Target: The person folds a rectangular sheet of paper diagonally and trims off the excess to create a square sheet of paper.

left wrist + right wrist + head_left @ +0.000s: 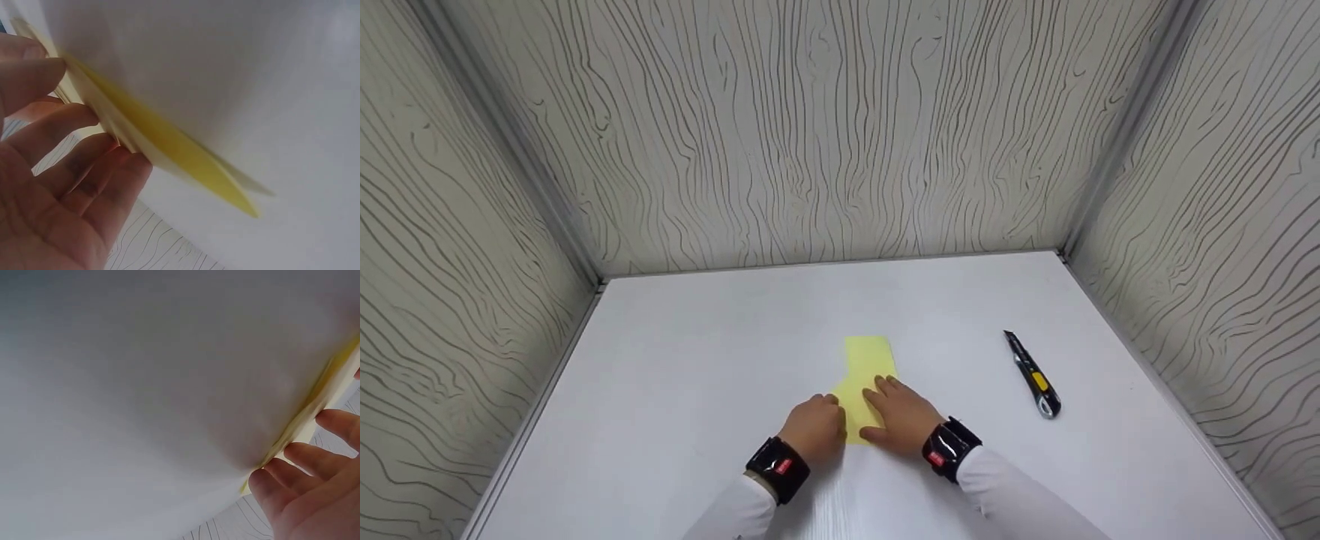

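A pale yellow sheet of paper (868, 354) lies on the white table, its left outline stepping outward near my left hand. That left hand (814, 429) has bent fingers and holds the sheet's left edge. In the left wrist view, fingertips and thumb meet along the paper (163, 138), and its layers part into a raised fold beyond them. My right hand (906, 414) lies over the sheet's right side, fingers extended and spread. Seen from the right wrist, fingertips (263, 482) press along the paper (301, 419).
A black utility knife (1033, 375) with a yellow slider lies on the right of the table (697, 352), its tip pointing away from me. Panels with a wood-grain pattern (825, 135) enclose the back and both sides. Each wrist wears a black strap.
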Demonstrator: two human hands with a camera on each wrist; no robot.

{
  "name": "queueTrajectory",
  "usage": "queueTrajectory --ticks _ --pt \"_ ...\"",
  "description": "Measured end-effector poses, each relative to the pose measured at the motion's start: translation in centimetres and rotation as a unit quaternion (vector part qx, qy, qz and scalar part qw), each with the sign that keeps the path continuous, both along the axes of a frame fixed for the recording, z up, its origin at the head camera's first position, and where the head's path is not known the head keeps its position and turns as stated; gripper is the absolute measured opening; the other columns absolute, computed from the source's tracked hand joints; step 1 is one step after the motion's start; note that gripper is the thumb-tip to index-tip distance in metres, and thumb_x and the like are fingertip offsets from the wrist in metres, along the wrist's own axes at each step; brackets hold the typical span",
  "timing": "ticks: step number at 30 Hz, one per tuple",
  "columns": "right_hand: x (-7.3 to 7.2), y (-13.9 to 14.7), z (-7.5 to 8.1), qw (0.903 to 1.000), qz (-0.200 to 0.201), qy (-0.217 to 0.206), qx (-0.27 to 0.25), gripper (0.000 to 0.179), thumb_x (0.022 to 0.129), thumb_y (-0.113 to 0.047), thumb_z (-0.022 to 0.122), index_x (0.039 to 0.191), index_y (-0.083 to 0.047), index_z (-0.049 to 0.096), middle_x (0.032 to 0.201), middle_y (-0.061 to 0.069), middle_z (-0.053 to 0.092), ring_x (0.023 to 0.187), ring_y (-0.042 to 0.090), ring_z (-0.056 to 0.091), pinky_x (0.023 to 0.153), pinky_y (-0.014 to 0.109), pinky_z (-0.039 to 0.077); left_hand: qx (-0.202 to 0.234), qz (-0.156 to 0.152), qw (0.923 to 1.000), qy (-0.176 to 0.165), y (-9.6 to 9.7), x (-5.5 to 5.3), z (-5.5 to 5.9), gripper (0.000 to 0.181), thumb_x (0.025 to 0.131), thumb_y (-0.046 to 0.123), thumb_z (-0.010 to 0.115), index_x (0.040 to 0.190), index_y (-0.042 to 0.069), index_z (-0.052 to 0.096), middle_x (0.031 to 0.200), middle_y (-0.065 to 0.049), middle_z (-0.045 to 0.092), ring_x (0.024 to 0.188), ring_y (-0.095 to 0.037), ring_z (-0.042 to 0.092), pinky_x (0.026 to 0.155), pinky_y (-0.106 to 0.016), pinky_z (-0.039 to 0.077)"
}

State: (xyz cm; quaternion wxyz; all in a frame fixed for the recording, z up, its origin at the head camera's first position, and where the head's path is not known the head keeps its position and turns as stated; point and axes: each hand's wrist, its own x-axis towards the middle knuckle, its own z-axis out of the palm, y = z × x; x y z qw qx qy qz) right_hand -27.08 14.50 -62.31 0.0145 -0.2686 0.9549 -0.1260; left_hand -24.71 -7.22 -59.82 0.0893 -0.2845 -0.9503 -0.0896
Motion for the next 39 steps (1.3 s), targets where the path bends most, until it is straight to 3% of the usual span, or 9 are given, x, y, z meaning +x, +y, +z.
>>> queueTrajectory --ticks 12,19,22,26,33,39 --pt "0.0 1.0 0.7 0.9995 -0.002 -0.027 -0.013 0.074 0.097 -0.048 0.074 0.152 0.000 0.059 0.161 0.031 0.051 0.151 0.050 0.048 0.125 0.058 0.041 -0.017 0.001 0.9998 -0.011 -0.5 -0.2 -0.1 0.012 0.088 0.011 0.076 0.077 0.007 0.076 0.083 -0.003 0.065 0.073 -0.022 0.062 0.063 -0.039 0.057" --pt "-0.9 0.7 1.0 0.9998 -0.010 0.014 0.013 0.081 0.096 -0.053 0.073 0.150 0.005 0.058 0.151 0.027 0.059 0.139 0.045 0.057 0.116 0.055 0.050 -0.009 -0.002 0.9999 -0.011 -0.6 -0.4 -0.5 0.014 0.086 0.012 0.078 0.074 0.009 0.073 0.080 -0.001 0.063 0.069 -0.021 0.059 0.061 -0.038 0.054" --pt "-1.3 0.7 0.7 0.9995 -0.017 0.019 0.019 0.079 0.096 -0.054 0.073 0.145 0.007 0.061 0.155 0.030 0.056 0.141 0.047 0.055 0.117 0.055 0.050 -0.006 -0.001 0.9998 -0.017 -0.6 -0.5 -0.6 0.014 0.086 0.013 0.077 0.073 0.009 0.073 0.080 -0.001 0.063 0.068 -0.021 0.057 0.060 -0.038 0.053" --pt "-2.0 1.0 0.5 0.9997 -0.022 -0.005 -0.007 0.076 0.095 -0.051 0.075 0.138 0.009 0.060 0.163 0.036 0.044 0.153 0.051 0.045 0.125 0.058 0.040 -0.009 0.001 0.9997 -0.022 -0.5 -0.6 -0.6 0.014 0.088 0.013 0.078 0.075 0.009 0.074 0.080 0.000 0.061 0.068 -0.019 0.055 0.060 -0.037 0.052" --pt "-3.7 1.4 -0.1 0.9972 -0.060 -0.045 -0.001 0.095 0.098 -0.059 0.070 0.160 0.008 0.042 0.171 0.032 0.035 0.162 0.045 0.034 0.131 0.059 0.032 -0.010 -0.006 0.9996 -0.026 -0.3 -0.5 -0.2 0.013 0.087 0.016 0.080 0.076 0.009 0.076 0.079 -0.001 0.063 0.067 -0.019 0.056 0.060 -0.037 0.052" --pt "-5.5 1.8 -1.2 0.9965 -0.069 -0.046 0.009 0.103 0.096 -0.068 0.067 0.166 0.001 0.037 0.174 0.028 0.033 0.163 0.046 0.032 0.130 0.064 0.031 -0.012 -0.003 0.9996 -0.025 -0.1 -0.5 -0.2 0.016 0.086 0.017 0.081 0.074 0.009 0.075 0.080 -0.001 0.063 0.069 -0.019 0.057 0.063 -0.035 0.053"
